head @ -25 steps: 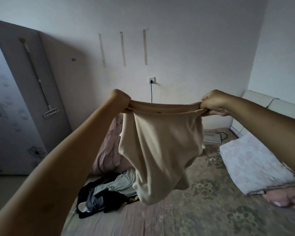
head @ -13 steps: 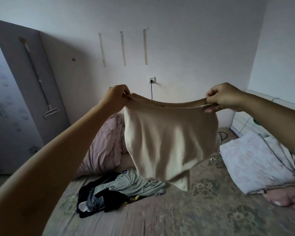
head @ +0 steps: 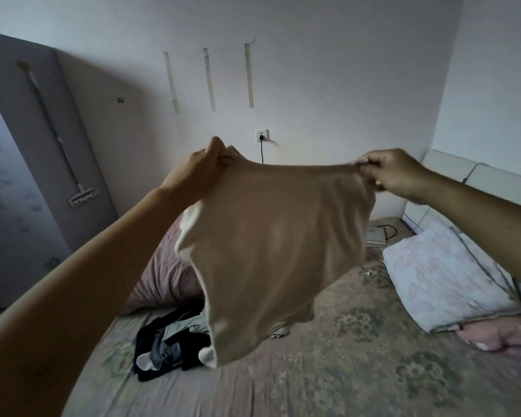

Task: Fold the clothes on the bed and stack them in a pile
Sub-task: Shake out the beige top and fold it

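Note:
A beige garment (head: 271,245) hangs in the air above the bed (head: 358,356), stretched by its top edge between both hands. My left hand (head: 202,170) pinches its left corner and my right hand (head: 388,170) pinches its right corner. The cloth billows toward me, its pale inner side showing along the left edge. Behind and below it lies a heap of unfolded clothes (head: 169,347), dark, grey and white, partly hidden by the garment.
A pink quilt (head: 163,275) is bunched at the far left of the bed. A white flowered pillow (head: 445,278) and a pink pillow (head: 500,337) lie at the right by the headboard (head: 475,179). A cable hangs from a wall socket (head: 261,135).
The garment's lower part has swung up and toward me. Both hands have moved slightly while keeping their hold on the top edge.

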Motion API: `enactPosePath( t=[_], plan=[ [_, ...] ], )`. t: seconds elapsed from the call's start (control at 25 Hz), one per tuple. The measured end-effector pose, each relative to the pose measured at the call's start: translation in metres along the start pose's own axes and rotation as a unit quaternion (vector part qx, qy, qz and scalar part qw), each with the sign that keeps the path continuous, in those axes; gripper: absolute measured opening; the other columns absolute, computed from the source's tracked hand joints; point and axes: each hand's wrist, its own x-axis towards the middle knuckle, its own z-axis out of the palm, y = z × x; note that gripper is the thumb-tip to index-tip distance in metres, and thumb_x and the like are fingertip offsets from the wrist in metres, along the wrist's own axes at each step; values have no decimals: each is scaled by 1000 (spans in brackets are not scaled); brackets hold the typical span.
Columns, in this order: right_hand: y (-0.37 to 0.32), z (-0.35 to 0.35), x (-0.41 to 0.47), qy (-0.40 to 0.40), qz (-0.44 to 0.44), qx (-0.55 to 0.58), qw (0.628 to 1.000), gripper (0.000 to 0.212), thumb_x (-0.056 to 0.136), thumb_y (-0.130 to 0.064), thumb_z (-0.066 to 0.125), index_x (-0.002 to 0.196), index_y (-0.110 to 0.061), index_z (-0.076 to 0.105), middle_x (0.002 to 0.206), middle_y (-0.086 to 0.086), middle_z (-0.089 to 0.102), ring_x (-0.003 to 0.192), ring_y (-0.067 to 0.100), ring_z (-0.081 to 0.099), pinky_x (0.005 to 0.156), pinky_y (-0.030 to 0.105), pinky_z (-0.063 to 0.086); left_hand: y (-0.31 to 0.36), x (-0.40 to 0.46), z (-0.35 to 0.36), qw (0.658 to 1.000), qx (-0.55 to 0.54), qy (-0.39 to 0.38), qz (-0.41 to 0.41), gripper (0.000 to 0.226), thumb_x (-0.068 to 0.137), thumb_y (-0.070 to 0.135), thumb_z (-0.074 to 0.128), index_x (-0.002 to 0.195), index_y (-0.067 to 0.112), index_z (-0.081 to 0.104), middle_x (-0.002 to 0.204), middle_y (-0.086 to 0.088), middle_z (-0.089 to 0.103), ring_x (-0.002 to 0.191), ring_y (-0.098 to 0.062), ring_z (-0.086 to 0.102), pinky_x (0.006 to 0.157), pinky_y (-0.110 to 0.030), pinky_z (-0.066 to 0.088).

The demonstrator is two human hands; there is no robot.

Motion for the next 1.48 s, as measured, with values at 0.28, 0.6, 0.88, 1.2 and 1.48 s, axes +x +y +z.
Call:
enactPosePath(
  t=[0.28,0.6,0.88,1.2,1.48],
  plan=[
    [8,10,-15,24,-50,-9,998,21,94,-28,57,109,-20,46,90,-3,48,78,10,47,69,20,37,5,11,11,963,-203,17,-177,12,94,19,58,87,9,55,68,4,44,60,-5,37,48,-10,31],
    [21,-15,-12,115,-182,-122,969,12,86,-11,67,92,-1,71,91,10,61,85,21,56,71,10,35,8,12,7,976,-160,79,-126,7,91,18,60,90,12,59,71,3,53,62,-6,46,56,-13,38],
    [49,-17,7,91,-80,-185,975,12,90,-8,60,93,1,67,91,17,67,89,31,60,75,34,43,-15,-3,32,987,128,-8,93,14,92,10,46,88,6,59,81,-8,57,71,-33,60,61,-39,47],
    [129,-3,-13,2,-80,-333,939,12,90,-8,57,94,-5,68,88,14,68,78,30,62,62,31,41,-25,-39,110,975,134,-170,49,8,93,10,53,87,5,56,86,-18,61,75,-33,63,62,-38,47],
    [238,74,-10,-105,214,9,971,3,97,-6,48,98,-4,49,85,18,53,55,16,62,54,22,52,-37,-74,239,822,-266,-189,-466,16,90,13,33,76,15,40,74,-12,43,52,-26,46,40,-23,46]
  ],
)
